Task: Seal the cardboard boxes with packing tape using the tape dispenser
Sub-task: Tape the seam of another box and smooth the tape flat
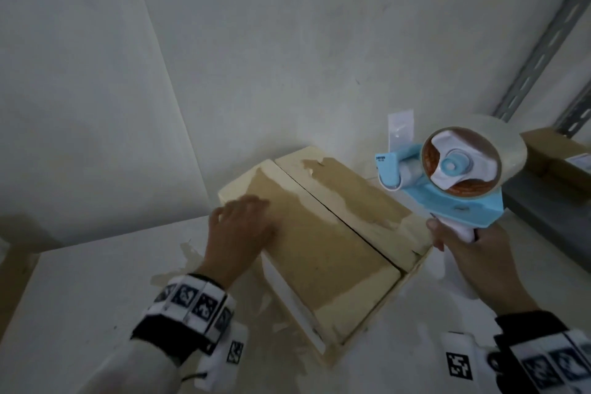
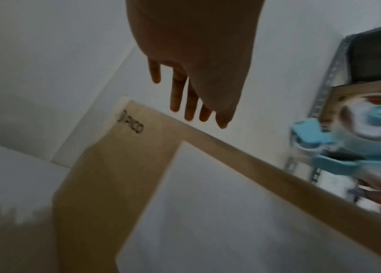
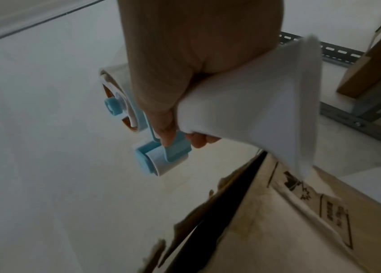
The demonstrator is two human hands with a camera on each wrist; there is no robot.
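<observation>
A brown cardboard box [image 1: 332, 233] with two closed top flaps and a dark seam between them sits on the white table [image 1: 80, 291]. Its top paper is torn in patches. My left hand [image 1: 243, 230] lies flat with straight fingers on the left flap; the left wrist view shows the left hand [image 2: 192, 103] stretched out over the box [image 2: 124, 166]. My right hand [image 1: 473, 259] grips the white handle of a blue and white tape dispenser [image 1: 454, 179] with a clear tape roll, held in the air just right of the box. In the right wrist view the dispenser [image 3: 243, 110] hovers above the seam of the box [image 3: 278, 221].
A white wall stands close behind the box. A grey metal shelf frame [image 1: 540, 51] rises at the right, with another cardboard box [image 1: 556, 153] on its shelf. A white plastic piece [image 1: 399, 131] sits against the wall behind the dispenser. Scraps of torn paper [image 1: 188, 253] lie on the table.
</observation>
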